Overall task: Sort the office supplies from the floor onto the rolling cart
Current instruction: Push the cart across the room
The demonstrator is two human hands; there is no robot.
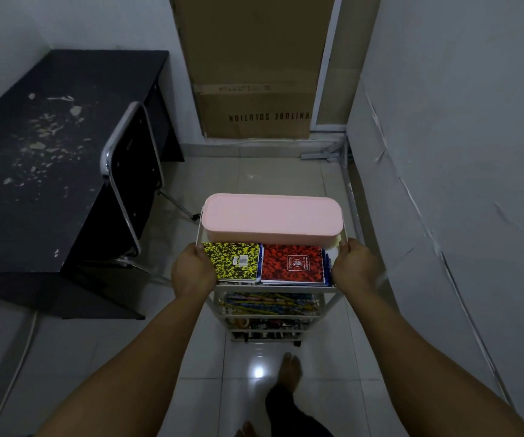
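Note:
A white rolling cart (330, 298) stands on the tiled floor in front of me. Its top shelf holds a pink lidded box (271, 217) at the back, with a yellow-and-black notebook (234, 261) and a red notebook (293, 263) side by side in front. The middle shelf carries several coloured pencils (270, 304); small supplies fill the lowest shelf (267, 326). My left hand (193, 271) grips the cart's left side rail. On the opposite side, my right hand (355, 268) grips the right rail.
A black desk (43, 159) with a black chrome-framed chair (131, 171) stands to the left. A tall cardboard box (254, 67) leans on the far wall. A white wall (459, 184) runs close along the right. My bare foot (290, 370) is behind the cart.

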